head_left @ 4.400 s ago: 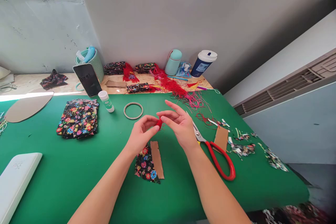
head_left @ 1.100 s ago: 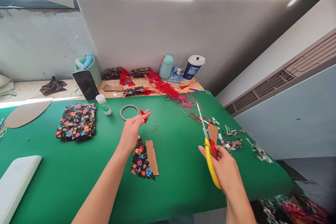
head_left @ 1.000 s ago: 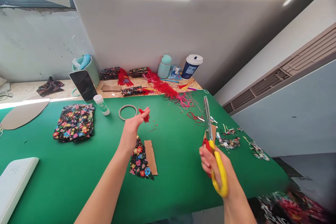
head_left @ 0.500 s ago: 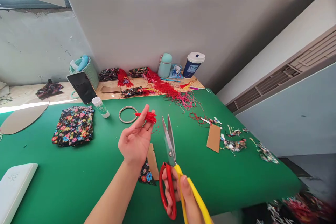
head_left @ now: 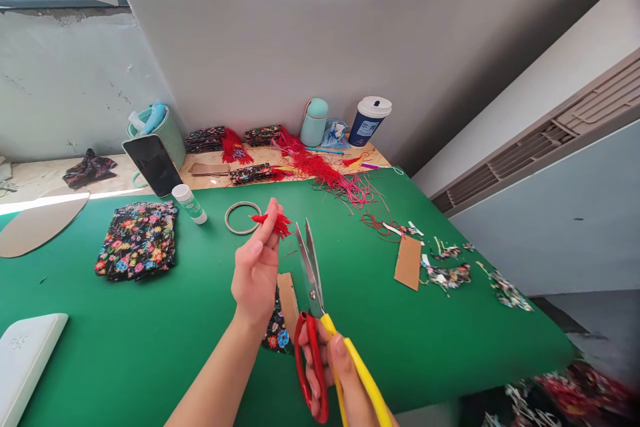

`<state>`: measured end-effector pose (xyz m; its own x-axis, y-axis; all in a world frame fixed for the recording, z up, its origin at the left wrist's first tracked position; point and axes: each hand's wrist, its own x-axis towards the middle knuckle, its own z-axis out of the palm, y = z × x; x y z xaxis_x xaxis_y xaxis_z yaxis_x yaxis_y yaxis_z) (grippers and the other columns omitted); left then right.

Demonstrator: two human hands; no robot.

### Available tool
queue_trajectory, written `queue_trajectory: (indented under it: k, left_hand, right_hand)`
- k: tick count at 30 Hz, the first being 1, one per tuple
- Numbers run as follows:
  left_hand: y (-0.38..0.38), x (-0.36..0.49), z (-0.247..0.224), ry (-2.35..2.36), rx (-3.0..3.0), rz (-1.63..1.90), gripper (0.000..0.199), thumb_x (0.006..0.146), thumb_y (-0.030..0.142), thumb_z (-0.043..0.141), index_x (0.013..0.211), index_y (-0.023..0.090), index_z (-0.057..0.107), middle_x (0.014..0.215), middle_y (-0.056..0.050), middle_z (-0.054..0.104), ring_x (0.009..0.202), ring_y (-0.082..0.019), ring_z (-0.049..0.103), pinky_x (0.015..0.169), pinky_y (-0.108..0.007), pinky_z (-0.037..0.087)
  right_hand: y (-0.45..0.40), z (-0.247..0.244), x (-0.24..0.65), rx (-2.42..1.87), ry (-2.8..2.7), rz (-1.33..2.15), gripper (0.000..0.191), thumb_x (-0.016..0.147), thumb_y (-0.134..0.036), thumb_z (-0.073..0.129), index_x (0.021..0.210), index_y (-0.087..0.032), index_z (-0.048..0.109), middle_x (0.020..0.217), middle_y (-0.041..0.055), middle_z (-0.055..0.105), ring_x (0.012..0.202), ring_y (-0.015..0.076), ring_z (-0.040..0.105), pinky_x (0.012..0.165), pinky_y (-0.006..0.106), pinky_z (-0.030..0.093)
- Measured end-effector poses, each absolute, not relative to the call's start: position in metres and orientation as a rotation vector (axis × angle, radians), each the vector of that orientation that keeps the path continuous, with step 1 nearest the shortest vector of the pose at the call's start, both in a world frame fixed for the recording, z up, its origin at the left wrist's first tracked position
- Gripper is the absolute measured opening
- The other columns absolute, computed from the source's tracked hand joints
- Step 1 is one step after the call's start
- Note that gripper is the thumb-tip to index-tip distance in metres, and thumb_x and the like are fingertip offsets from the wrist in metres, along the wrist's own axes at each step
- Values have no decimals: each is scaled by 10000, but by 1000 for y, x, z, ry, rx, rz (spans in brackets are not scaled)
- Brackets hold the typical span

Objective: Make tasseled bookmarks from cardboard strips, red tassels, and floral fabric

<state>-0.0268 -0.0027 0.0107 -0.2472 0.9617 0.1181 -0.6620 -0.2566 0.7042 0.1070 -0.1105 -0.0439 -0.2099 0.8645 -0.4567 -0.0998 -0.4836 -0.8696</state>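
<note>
Between the fingers of my left hand (head_left: 257, 273) is a short red tassel (head_left: 282, 224), its strands pointing right. My right hand (head_left: 345, 373) grips scissors (head_left: 313, 277) with one red and one yellow handle. Their blades point up and stand slightly apart, just right of the tassel and not touching it. Below my left wrist lie a strip of brown cardboard (head_left: 288, 300) and a piece of black floral fabric (head_left: 277, 328), partly hidden by my arm.
Left on the green mat sit folded floral fabric (head_left: 137, 240), a glue stick (head_left: 190, 204) and a roll of tape (head_left: 243, 203). Red cords (head_left: 330, 177), a teal bottle (head_left: 315, 123) and a paper cup (head_left: 369, 123) stand behind. Cardboard (head_left: 409, 263) and fabric scraps (head_left: 447, 275) lie right.
The scissors have shifted left, nearer the tassel, with their blades a little closer together. My left hand has turned slightly, and the tassel's strands now droop more downward.
</note>
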Motion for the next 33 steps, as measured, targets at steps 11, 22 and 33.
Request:
queue_trajectory:
  k: [11,22,33]
  left_hand:
    - [1,-34,8,386,304,1694,538,776,391,385,1095,67,673,1333,-146,532,1327,-268,375,1110,-350,298]
    - [7,-28,0,688,412,1772,369,785,319,494,994,121,723,1278,-126,583,1264,-284,461,1097,-400,321]
    - [14,-26,3,1053,341,1693,226,767,128,672,987,162,714,1051,-79,714,1007,-144,653,941,-234,475]
  right_hand:
    - [-111,-38,91,-1306,-923,1832,640,788,-752,318,834,-184,610,541,5,494,459,119,463,470,249,440]
    - [-112,-42,87,-1340,-859,1832,608,750,-755,406,846,-186,597,654,33,546,565,142,524,569,265,498]
    - [-112,-42,89,-1432,-760,1789,600,734,-751,443,845,-184,605,702,55,582,658,182,592,574,268,526]
